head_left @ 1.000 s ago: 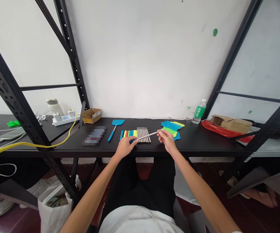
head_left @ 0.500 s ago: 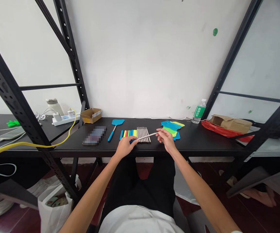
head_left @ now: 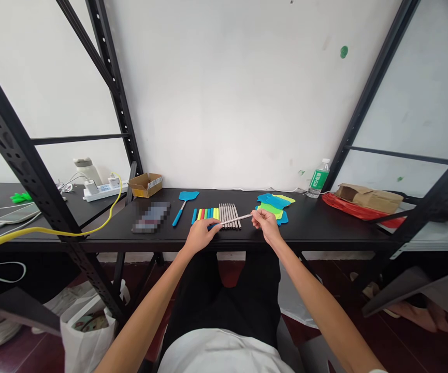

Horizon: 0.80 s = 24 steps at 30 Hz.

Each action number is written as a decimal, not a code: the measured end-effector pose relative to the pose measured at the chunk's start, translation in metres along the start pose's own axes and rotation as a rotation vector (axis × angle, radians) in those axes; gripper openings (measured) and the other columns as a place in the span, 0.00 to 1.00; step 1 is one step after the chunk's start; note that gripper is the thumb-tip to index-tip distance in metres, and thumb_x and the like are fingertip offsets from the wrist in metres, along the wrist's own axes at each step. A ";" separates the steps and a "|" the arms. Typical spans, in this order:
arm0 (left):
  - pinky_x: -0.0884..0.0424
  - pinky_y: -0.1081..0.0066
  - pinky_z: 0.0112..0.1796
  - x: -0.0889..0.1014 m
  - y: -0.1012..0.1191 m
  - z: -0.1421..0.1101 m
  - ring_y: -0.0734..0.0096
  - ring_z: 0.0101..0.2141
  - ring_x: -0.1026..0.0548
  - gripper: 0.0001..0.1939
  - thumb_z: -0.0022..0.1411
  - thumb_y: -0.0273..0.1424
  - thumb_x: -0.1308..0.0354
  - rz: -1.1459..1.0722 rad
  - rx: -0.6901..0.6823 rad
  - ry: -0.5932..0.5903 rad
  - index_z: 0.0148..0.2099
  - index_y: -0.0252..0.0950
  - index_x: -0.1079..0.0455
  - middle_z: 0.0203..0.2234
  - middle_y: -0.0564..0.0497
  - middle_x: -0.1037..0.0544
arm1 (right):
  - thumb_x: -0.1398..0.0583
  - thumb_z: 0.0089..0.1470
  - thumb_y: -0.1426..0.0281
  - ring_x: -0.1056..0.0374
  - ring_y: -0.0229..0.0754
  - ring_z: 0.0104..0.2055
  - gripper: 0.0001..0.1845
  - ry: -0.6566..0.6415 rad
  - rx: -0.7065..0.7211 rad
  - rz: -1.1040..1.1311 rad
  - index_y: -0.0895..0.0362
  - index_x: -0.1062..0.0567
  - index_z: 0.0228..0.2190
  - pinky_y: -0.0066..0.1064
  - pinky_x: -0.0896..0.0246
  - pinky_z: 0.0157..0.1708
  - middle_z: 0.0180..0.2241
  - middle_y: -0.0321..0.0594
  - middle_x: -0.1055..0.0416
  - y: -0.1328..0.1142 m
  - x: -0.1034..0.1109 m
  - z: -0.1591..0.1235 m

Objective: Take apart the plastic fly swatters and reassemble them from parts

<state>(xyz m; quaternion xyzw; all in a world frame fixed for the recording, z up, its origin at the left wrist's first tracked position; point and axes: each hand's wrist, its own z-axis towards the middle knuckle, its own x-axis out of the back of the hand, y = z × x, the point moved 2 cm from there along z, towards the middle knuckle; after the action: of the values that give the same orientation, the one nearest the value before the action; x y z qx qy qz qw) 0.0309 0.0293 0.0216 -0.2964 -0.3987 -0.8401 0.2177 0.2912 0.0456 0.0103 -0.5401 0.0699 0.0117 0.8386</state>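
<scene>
Between my two hands a thin metal rod (head_left: 236, 219) is held slantwise over the black table (head_left: 317, 228). My left hand (head_left: 201, 234) is closed on a blue handle at the rod's lower end. My right hand (head_left: 264, 224) pinches the upper end. Just behind lie a row of coloured handles (head_left: 205, 213) and a row of metal rods (head_left: 229, 212). A stack of blue and green flat heads (head_left: 274, 205) lies past my right hand. A finished blue swatter (head_left: 185, 202) rests left of the handles.
A blurred flat object (head_left: 150, 217) lies left on the table, a small cardboard box (head_left: 145, 184) behind it. At right stand a water bottle (head_left: 318, 178) and a brown box on a red bag (head_left: 367, 199). Black shelf posts frame both sides; a power strip (head_left: 103, 190) and yellow cable are left.
My right hand has shifted slightly left and down along the rod, and the rod has lowered a little. My left hand has stayed in place.
</scene>
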 end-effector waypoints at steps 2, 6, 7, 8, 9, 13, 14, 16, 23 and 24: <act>0.30 0.68 0.40 0.000 0.001 0.000 0.59 0.39 0.21 0.18 0.67 0.45 0.48 0.002 -0.001 -0.002 0.45 0.41 0.21 0.40 0.49 0.17 | 0.33 0.49 0.53 0.39 0.35 0.22 0.18 0.001 -0.001 0.006 0.56 0.23 0.25 0.28 0.47 0.20 0.22 0.37 0.30 0.000 0.000 0.000; 0.30 0.69 0.39 0.000 0.001 0.001 0.61 0.36 0.21 0.18 0.67 0.44 0.48 0.003 0.003 -0.002 0.45 0.41 0.21 0.39 0.49 0.17 | 0.33 0.49 0.54 0.37 0.35 0.23 0.19 -0.026 -0.014 0.037 0.55 0.20 0.37 0.28 0.47 0.20 0.28 0.39 0.25 0.000 0.000 0.000; 0.30 0.69 0.38 0.000 0.000 0.001 0.62 0.35 0.21 0.18 0.67 0.44 0.48 0.004 0.000 -0.001 0.45 0.41 0.21 0.38 0.49 0.17 | 0.33 0.48 0.54 0.37 0.35 0.23 0.20 -0.034 -0.012 0.040 0.54 0.20 0.39 0.28 0.47 0.19 0.29 0.39 0.25 0.000 0.000 0.000; 0.31 0.69 0.37 0.000 0.000 0.001 0.62 0.34 0.21 0.18 0.67 0.44 0.49 0.007 -0.001 -0.002 0.45 0.40 0.22 0.37 0.49 0.17 | 0.33 0.48 0.54 0.37 0.35 0.23 0.21 -0.039 -0.008 0.038 0.54 0.20 0.40 0.28 0.47 0.19 0.29 0.39 0.24 0.000 0.000 0.001; 0.31 0.69 0.36 0.000 0.000 0.001 0.63 0.33 0.22 0.19 0.68 0.44 0.49 0.012 0.001 -0.002 0.45 0.40 0.22 0.37 0.49 0.17 | 0.32 0.48 0.54 0.37 0.35 0.23 0.20 -0.039 -0.004 0.032 0.54 0.19 0.39 0.28 0.46 0.19 0.29 0.40 0.24 0.000 0.000 0.001; 0.32 0.70 0.33 0.000 -0.001 0.000 0.65 0.29 0.23 0.20 0.67 0.46 0.49 0.032 0.019 0.000 0.45 0.40 0.21 0.34 0.49 0.17 | 0.32 0.47 0.53 0.37 0.35 0.23 0.19 -0.020 -0.005 0.002 0.56 0.19 0.33 0.28 0.46 0.19 0.29 0.41 0.24 0.002 0.001 0.002; 0.32 0.70 0.33 0.000 -0.001 0.000 0.64 0.29 0.23 0.20 0.67 0.46 0.49 0.032 0.020 0.002 0.45 0.40 0.21 0.34 0.49 0.17 | 0.32 0.47 0.53 0.37 0.35 0.23 0.19 -0.018 -0.004 -0.004 0.56 0.19 0.33 0.28 0.46 0.19 0.28 0.41 0.24 0.003 0.001 0.002; 0.31 0.70 0.34 0.000 -0.001 0.000 0.64 0.30 0.22 0.19 0.67 0.46 0.49 0.030 0.018 0.003 0.45 0.41 0.21 0.34 0.49 0.17 | 0.32 0.46 0.53 0.38 0.35 0.22 0.19 -0.015 0.001 -0.014 0.56 0.19 0.30 0.28 0.46 0.19 0.26 0.40 0.26 0.003 0.001 0.002; 0.30 0.69 0.39 0.001 0.002 0.000 0.62 0.36 0.21 0.18 0.67 0.44 0.48 0.007 -0.001 0.007 0.44 0.42 0.21 0.38 0.50 0.17 | 0.32 0.47 0.52 0.38 0.36 0.22 0.19 -0.012 0.006 -0.011 0.56 0.21 0.27 0.28 0.46 0.20 0.24 0.38 0.28 0.000 -0.001 0.000; 0.30 0.69 0.40 0.001 0.002 0.000 0.61 0.37 0.21 0.18 0.67 0.44 0.48 0.005 -0.001 0.005 0.44 0.42 0.21 0.39 0.50 0.17 | 0.32 0.47 0.52 0.38 0.36 0.22 0.19 -0.014 0.001 -0.001 0.56 0.21 0.28 0.28 0.46 0.19 0.25 0.39 0.27 -0.001 -0.001 0.000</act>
<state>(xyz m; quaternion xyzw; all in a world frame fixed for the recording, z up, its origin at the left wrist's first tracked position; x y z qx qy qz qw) 0.0317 0.0282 0.0231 -0.2954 -0.3970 -0.8404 0.2209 0.2906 0.0453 0.0110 -0.5395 0.0636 0.0150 0.8394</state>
